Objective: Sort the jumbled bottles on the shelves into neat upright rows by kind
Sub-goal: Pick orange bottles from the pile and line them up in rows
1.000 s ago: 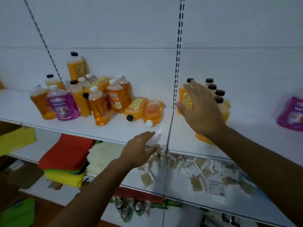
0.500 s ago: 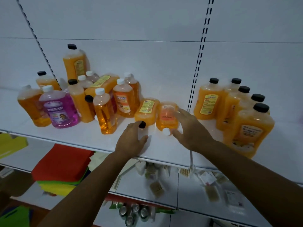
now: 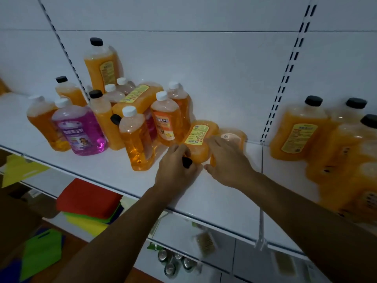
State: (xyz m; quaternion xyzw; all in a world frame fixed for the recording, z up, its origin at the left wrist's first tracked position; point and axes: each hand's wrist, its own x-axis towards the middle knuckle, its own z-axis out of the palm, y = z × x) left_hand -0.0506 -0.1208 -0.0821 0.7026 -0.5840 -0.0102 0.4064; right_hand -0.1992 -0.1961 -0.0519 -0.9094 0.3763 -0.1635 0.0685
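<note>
Two orange bottles lie on their sides at the middle of the white shelf [image 3: 114, 170]. My left hand [image 3: 176, 170] is closed around the neck and black cap of the yellow-label bottle [image 3: 199, 139]. My right hand [image 3: 226, 162] grips the lower end of the lying bottle with the orange label [image 3: 232, 137]. To the left stands a jumble of orange bottles with white and black caps [image 3: 134, 135], one of them lying across the others, plus a purple bottle [image 3: 81, 131]. A neat upright group of black-capped orange bottles [image 3: 297, 131] stands at the right.
Below the shelf, folded red, yellow and green cloth bags [image 3: 87, 203] are stacked at the left. Small packets [image 3: 206, 242] lie on a lower shelf, with cans [image 3: 173, 262] beneath. A slotted upright [image 3: 285, 76] divides the back wall.
Both hands moved forward from the shelf edge onto the two lying bottles and closed on them. The view shifted closer and slightly left.
</note>
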